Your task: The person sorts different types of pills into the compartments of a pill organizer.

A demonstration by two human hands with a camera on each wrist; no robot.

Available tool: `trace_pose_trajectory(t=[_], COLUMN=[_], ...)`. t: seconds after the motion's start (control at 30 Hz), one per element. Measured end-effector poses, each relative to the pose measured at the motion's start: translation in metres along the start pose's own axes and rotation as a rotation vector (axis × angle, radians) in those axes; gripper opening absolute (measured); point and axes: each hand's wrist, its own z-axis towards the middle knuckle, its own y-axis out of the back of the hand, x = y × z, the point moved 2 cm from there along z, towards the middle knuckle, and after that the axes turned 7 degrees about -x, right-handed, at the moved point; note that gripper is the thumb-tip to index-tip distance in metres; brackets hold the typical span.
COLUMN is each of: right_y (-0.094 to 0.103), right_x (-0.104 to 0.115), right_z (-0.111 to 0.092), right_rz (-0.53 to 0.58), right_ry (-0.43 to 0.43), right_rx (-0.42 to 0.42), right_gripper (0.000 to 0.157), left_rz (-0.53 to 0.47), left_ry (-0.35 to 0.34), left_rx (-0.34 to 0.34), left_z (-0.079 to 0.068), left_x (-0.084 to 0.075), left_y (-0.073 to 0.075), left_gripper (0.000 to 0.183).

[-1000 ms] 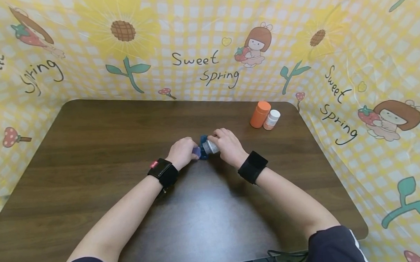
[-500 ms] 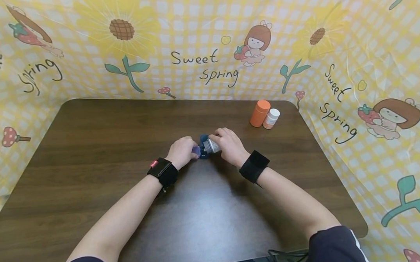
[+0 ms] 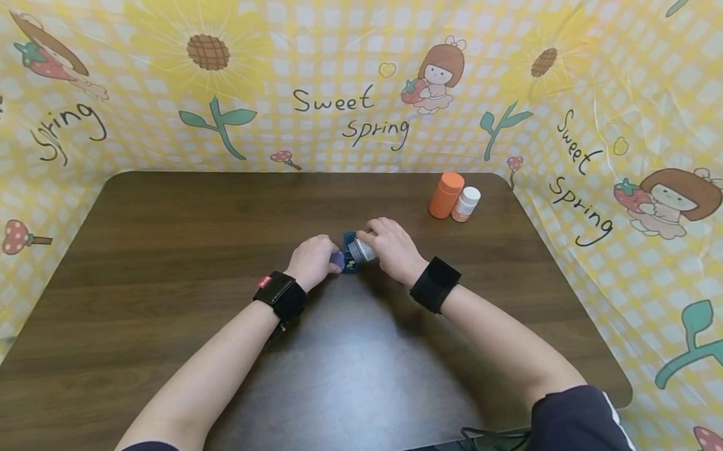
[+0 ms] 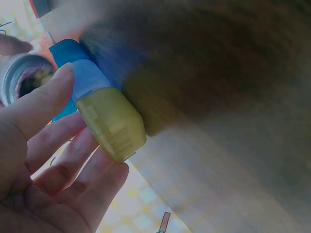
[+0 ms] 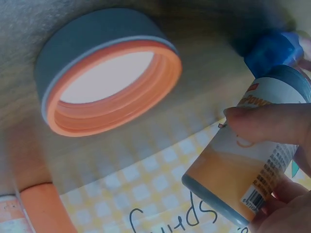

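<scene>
l hand (image 3: 313, 260) pinches a multicolor case (image 4: 109, 119) abt mid table (image 3: 185, 245), r hand (image 3: 395, 250) grips a tilted bottle (image 5: 238, 165), open mouth right by the case's blue end. orange bottle (image 3: 445, 197) n white-capped bottle (image 3: 466, 204) at back r btw.

A bottle (image 5: 243, 158) with a white-and-orange label and grey base is held tilted and uncapped, its mouth, where yellowish contents (image 4: 44, 76) are seen, turned toward a box (image 4: 104, 104) of teal, blue and yellow segments, gripped just beside it.
</scene>
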Motion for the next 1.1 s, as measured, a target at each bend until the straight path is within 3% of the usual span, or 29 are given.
trace_pose_trajectory(t=[0.2,0.7,1.1], right_y=[-0.0036,0.0017,-0.0066], right_x=[0.0006,-0.0026,0.0008], right_z=[-0.0013,0.0021,0.0003], right_rz=[-0.028,-0.005,-0.033], right_ry=[0.032,-0.008,0.047], right_rx=[-0.025,-0.004,0.000], right_gripper=[0.052,0.056,0.051], left_rz=[0.003,-0.004,0.007], left_ry=[0.005,0.004,-0.004], left_rx=[0.002,0.004,-0.001], left_z=[0.0004,0.0002,-0.0015], left_x=[-0.0001,-0.0001,-0.0018], left_y=[-0.0001,-0.0007,0.0012], left_gripper=[0.028,0.027,0.027])
